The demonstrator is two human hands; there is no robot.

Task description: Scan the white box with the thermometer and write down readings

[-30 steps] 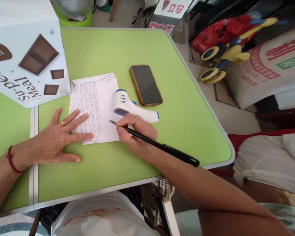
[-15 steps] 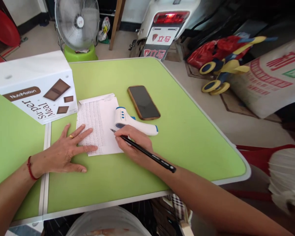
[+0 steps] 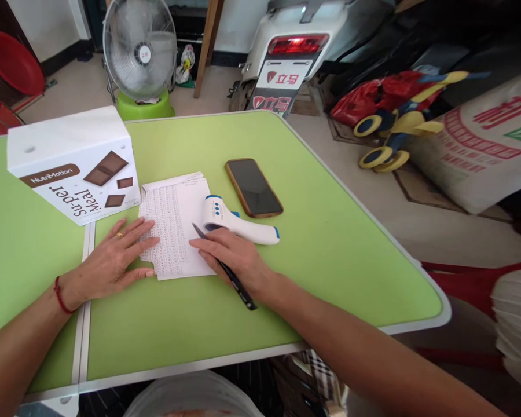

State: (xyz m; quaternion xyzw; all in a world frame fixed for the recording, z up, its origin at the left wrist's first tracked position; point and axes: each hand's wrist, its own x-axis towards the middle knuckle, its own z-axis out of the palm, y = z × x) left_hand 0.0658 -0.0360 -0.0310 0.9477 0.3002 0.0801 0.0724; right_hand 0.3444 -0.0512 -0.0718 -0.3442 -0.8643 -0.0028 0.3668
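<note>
Dense rows of writing cover the left part of a white paper sheet [image 3: 195, 202], which lies on the green table [image 3: 191, 330]. My left hand [image 3: 120, 255] rests flat, fingers stretched, its fingertips on the sheet's left edge. A black pen [image 3: 238, 285] is held in my right hand [image 3: 238, 260], its tip over the right half of the paper. Whether the tip touches the paper I cannot tell. Just beyond my right hand lies a white and blue infrared thermometer [image 3: 260, 233], partly covering the sheet. A smartphone [image 3: 255, 188] in a brown case lies behind it.
A white NutriMotion box [image 3: 69, 139] stands at the table's left rear. Past the far edge are a fan [image 3: 139, 52] on a green stool and a white scooter [image 3: 286, 58]. On the right floor are a yellow-blue ride-on toy [image 3: 391, 133] and a large printed sack [image 3: 481, 139].
The pen has swung in my right hand: its rear end has moved left and its tip slightly left and up. My left fingers have drawn closer together. The whole view has shifted slightly.
</note>
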